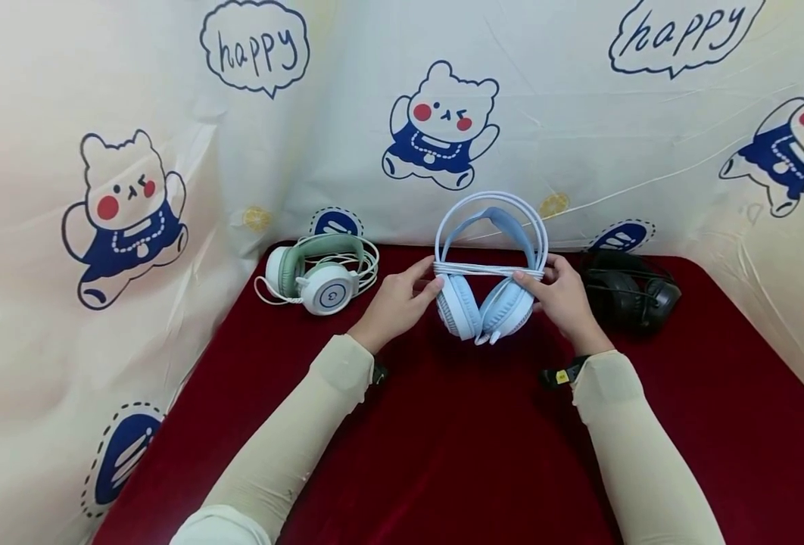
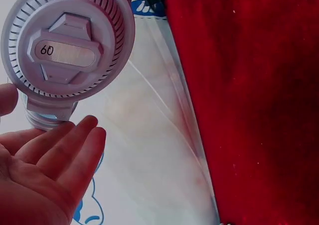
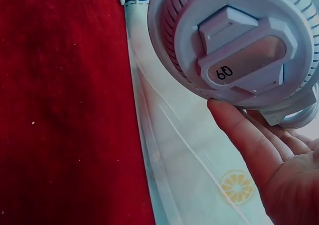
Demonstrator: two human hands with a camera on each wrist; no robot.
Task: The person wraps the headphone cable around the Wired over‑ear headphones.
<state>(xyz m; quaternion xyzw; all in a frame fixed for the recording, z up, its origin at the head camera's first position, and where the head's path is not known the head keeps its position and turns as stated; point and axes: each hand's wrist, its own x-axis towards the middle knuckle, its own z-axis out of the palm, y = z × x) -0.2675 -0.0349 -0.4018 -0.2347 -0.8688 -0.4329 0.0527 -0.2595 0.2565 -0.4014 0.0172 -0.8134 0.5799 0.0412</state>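
Observation:
Pale blue over-ear headphones stand upright in the head view, headband on top, with a white cable wound across the middle. My left hand holds their left side between thumb and fingers. On the other side my right hand grips them, its thumb over the wound cable. An outer ear cup with a slotted rim fills the upper left of the left wrist view. The right wrist view shows the other ear cup, its lower edge beside a fingertip. Whether the cups touch the table cannot be told.
White and green headphones with a looped cable lie at the table's back left. Black headphones lie at the back right, close to my right hand. Dark red cloth covers the table; a printed curtain hangs behind it.

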